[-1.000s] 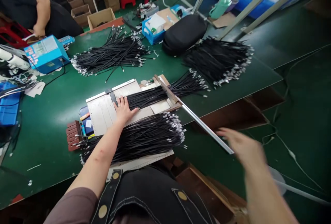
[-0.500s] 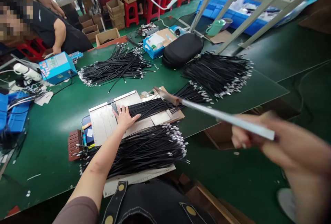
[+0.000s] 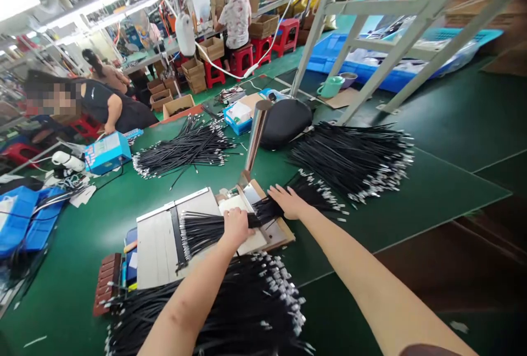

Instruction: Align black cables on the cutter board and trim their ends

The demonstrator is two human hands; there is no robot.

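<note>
A guillotine paper cutter (image 3: 154, 249) with a pale board lies on the green table, its metal cutter arm (image 3: 257, 136) standing nearly upright. Across the board runs a bundle of black cables (image 3: 203, 230), white-silver tips lined up along a dark bar. My left hand (image 3: 237, 227) is closed around this bundle near the board's right part. Just right of the cutter's edge, my right hand (image 3: 288, 201) rests with outstretched fingers on the black cable lengths (image 3: 308, 191). A large pile of black cables (image 3: 230, 301) lies in front of the cutter, partly behind my left forearm.
More cable piles lie at the back (image 3: 185, 150) and right (image 3: 354, 158). Behind the cutter sit a black case (image 3: 286, 123) and a blue tray (image 3: 237, 117). A metal frame (image 3: 366, 43) stands at the right. A co-worker (image 3: 111, 103) is beyond a blue box-shaped device (image 3: 107, 153).
The cutter arm has gone from slanting towards me to nearly upright, and my right hand has left it for the cables. My left hand has moved right along the bundle. The view has tilted up.
</note>
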